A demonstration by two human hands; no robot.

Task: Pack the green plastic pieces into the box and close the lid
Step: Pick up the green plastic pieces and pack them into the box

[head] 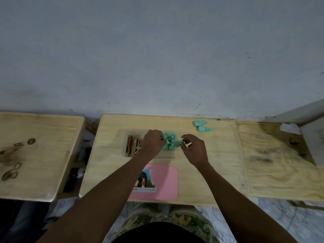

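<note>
A clear shallow box (168, 155) lies on the middle table, with several green plastic pieces (169, 137) piled in its right half and brown sticks (131, 145) in its left half. My left hand (152, 143) hovers over the box's middle, fingers pinched at a green piece on the pile's left side. My right hand (193, 149) is just right of the box and pinches a green piece (178, 143) at the box's right edge. Two more green pieces (201, 125) lie loose at the table's far right. The pink lid (163, 183) lies flat near the front edge.
A second wooden table (35, 155) with dark ring-shaped marks stands at the left, across a gap. A wooden board (280, 163) adjoins on the right, with a grey-white box (313, 142) at its far end. A wall rises behind the tables.
</note>
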